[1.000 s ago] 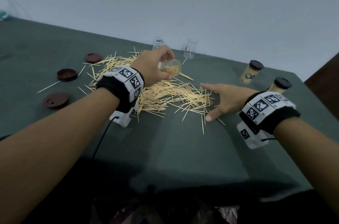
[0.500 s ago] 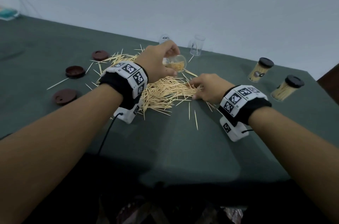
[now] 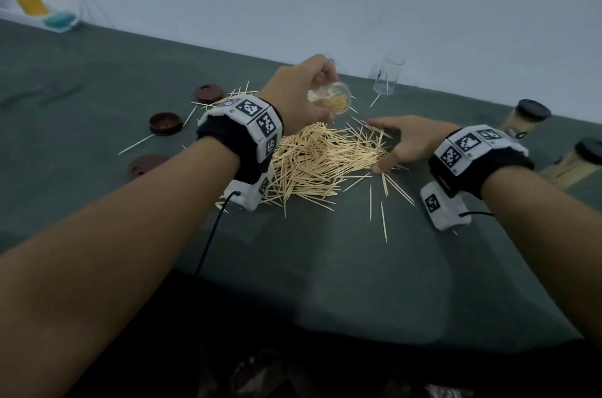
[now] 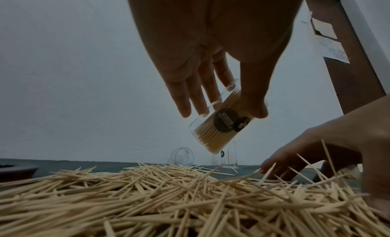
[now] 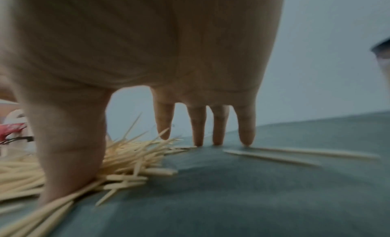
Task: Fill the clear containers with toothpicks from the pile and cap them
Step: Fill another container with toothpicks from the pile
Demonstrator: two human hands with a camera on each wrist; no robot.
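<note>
A person's left hand (image 3: 298,94) holds a clear toothpick container (image 3: 330,97) tilted above the toothpick pile (image 3: 321,160) on a dark green table (image 3: 325,267), thumb and fingers curled round its wall, its open mouth turned toward the right hand (image 3: 408,145). The left wrist view shows the container (image 4: 223,124) already holding a good many toothpicks, all lying lengthwise. The right hand is spread, fingers straight, with its fingertips (image 5: 245,141) planted on the table at the pile's right edge and the thumb pressed into the sticks; it grips nothing. The step in hand appears to be gathering the next bunch. To do it well, the fingers should rake sticks toward the thumb so that they line up parallel before being pinched, since crossed sticks would likely jam at the mouth. Three brown caps (image 3: 165,122) lie left of the pile, two empty containers (image 3: 387,77) sit near the wall, one upright and one on its side, and two capped, filled containers (image 3: 524,119) are at right.
</note>
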